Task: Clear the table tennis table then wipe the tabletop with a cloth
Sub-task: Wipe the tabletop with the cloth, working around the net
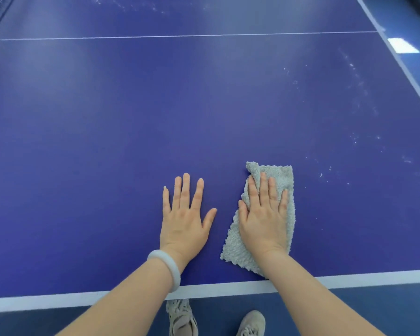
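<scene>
- Fingers of your right hand are laid out straight and close together, pressing flat on the cloth. Nothing is curled round it or pinched, you're just pinning it with your palm.
- Cloth sits on the table near your edge, a little right of middle. Its near corner stops just short of the white line.
- Looks-wise it's a pale grey-green, fluffy terry thing, folded into a rough oblong. The edges are ragged and the far left corner is flipped up by your index finger.
- My guess is it'll handle light, soft and floppy, so it bunches if you push from one end. Keep the flat palm over the middle. If you need to lift it, grab a folded edge rather than a loose corner.
- Nap like that should grab dust fine, and it'll probably drag a bit on the matte top instead of sliding.
- Left hand is just beside it, fingers spread and flat on bare blue, holding nothing. It looks like you're bracing. There's a pale bangle on that wrist.
- White specks are scattered out to the right and up along that side, so I'd say that's where the wiping needs to go next.
- Your shoes show below the edge.
</scene>
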